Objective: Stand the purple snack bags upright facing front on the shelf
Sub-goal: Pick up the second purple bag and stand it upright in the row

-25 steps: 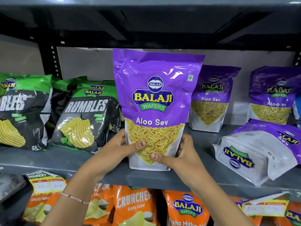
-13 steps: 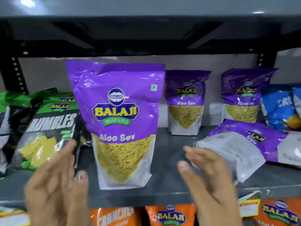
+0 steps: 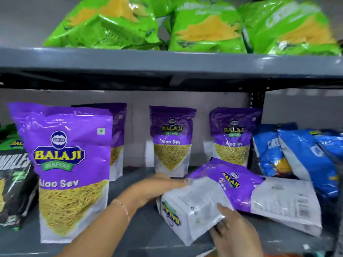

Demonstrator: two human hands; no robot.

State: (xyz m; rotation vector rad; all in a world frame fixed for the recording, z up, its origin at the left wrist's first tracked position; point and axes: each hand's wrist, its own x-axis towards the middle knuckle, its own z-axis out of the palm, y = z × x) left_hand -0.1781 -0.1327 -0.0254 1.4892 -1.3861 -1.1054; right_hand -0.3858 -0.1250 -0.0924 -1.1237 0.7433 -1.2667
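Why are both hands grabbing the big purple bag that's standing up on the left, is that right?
Not quite. In the head view both hands, left hand and right hand, are on the purple bag lying on its side. The big standing purple bag on the left stands untouched.

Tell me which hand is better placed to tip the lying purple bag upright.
Probably the left hand: it rests along the lying bag at its far upper edge, while the right hand only steadies the near bottom end.
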